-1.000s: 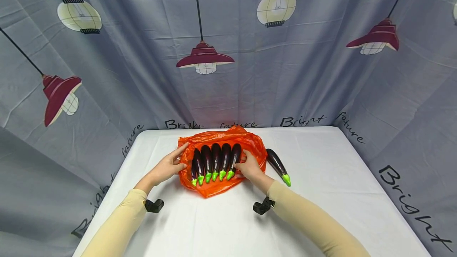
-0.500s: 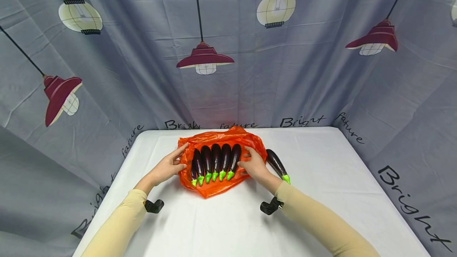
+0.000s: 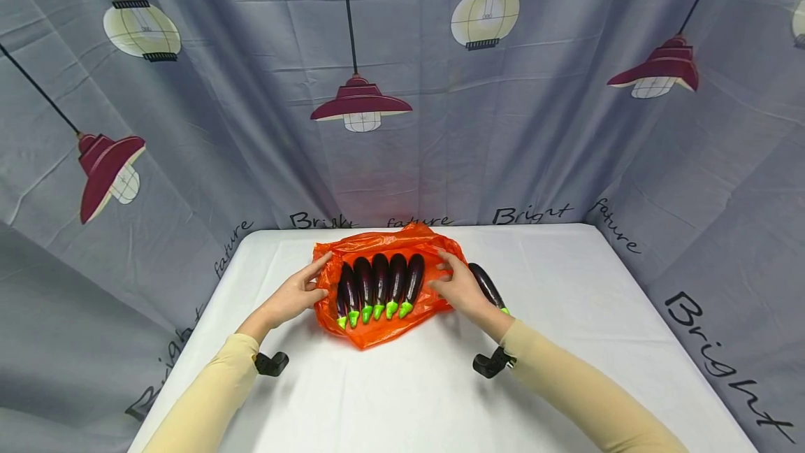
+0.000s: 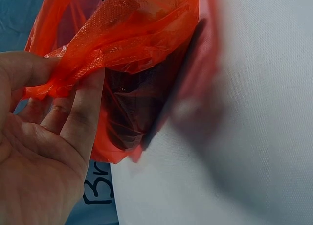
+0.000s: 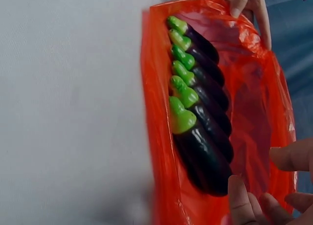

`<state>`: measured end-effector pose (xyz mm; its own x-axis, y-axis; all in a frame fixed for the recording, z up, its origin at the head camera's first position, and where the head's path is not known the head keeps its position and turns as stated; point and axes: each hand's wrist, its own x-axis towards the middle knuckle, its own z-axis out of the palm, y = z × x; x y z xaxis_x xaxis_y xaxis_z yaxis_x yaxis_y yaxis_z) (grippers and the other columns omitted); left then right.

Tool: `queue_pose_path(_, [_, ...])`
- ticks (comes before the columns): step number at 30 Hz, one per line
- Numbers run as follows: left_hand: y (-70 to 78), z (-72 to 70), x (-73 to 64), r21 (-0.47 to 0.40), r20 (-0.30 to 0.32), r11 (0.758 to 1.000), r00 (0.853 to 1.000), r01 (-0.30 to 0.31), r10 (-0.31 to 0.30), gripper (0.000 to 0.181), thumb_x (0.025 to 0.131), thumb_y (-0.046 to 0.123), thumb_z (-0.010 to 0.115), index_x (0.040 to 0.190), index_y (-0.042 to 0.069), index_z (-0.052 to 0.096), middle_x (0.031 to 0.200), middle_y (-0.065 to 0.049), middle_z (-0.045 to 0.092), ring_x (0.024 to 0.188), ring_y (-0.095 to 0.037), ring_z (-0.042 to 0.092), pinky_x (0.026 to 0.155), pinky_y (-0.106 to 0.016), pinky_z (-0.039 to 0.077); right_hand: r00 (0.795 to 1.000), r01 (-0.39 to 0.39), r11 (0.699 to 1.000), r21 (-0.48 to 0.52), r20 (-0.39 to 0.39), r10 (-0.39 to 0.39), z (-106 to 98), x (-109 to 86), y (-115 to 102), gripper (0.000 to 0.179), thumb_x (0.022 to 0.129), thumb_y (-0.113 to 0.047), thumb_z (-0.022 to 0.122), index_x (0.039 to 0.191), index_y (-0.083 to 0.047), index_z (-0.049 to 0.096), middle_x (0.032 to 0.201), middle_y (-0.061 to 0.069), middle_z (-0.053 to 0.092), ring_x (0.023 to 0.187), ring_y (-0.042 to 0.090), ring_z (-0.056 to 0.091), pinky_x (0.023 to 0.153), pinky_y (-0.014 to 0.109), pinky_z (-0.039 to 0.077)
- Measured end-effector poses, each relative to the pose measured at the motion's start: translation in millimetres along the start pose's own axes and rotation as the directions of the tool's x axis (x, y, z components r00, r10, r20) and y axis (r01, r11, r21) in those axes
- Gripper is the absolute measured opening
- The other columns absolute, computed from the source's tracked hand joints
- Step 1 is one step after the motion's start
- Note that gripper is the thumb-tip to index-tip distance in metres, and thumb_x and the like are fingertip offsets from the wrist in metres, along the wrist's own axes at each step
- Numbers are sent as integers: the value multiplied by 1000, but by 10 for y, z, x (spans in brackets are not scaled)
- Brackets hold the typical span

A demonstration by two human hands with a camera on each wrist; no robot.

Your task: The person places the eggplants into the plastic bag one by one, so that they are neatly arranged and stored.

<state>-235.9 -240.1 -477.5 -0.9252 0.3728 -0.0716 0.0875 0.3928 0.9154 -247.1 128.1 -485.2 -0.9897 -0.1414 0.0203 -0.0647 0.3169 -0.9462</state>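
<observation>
An orange-red plastic bag (image 3: 409,235) lies spread with its mouth wide. Several dark purple eggplants (image 3: 380,282) with green stem ends lie side by side inside it. My left hand (image 3: 292,299) holds the bag's left edge; in the left wrist view, thumb and fingers pinch the crumpled plastic (image 4: 98,51). Over the bag's right side is my right hand (image 3: 465,292), fingers spread and nothing between them. The right wrist view has its fingertips (image 5: 239,198) near the end of the closest eggplant (image 5: 208,161). Outside the bag on the right lies another eggplant (image 3: 484,282), its stem end partly hidden by the right wrist.
A white-covered table (image 3: 377,397) bears everything. Behind and beside it hang grey-blue curtains (image 3: 251,124) printed with lamps and lettering. A black wrist camera mount (image 3: 272,363) sits on the left wrist, another mount (image 3: 492,362) on the right.
My right hand has let go of the rightmost eggplant in the bag and moved right toward the bag's right edge. The left hand has stayed in place.
</observation>
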Motion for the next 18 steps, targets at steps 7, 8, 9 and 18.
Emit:
queue_pose_path(7, [-11,-2,13,-6,-1,1000,1000,3,-3,78,100,6,62,164,30,25,168,-15,19,121,-33,60,78,-39,57,998,55,994,-95,-3,-56,-146,-15,-16,73,88,-2,73,154,-2,43,130,23,58,103,33,64,81,36,57])
queue_pose_path(8, [-11,-3,13,-7,-1,1000,1000,2,-2,78,100,6,62,164,30,25,168,-15,19,121,-33,60,78,-39,57,998,54,993,-108,-5,-55,-169,-15,-16,73,88,-2,73,154,-2,43,130,22,58,105,33,64,83,38,56])
queue_pose_path(9, [-12,-3,14,-8,-1,1000,1000,1,-1,78,100,6,62,164,30,25,168,-15,19,121,-33,60,78,-39,57,999,52,991,-123,-8,-54,-192,-15,-14,73,88,-3,73,154,-2,42,131,21,58,106,34,63,85,39,56])
queue_pose_path(18, [-16,-6,4,-6,-2,1000,1000,1,-1,77,100,8,63,164,30,25,168,-15,18,119,-34,61,78,-39,57,999,32,993,-116,-9,-34,-389,-42,38,72,92,-5,70,156,1,37,139,28,52,122,45,54,100,49,49])
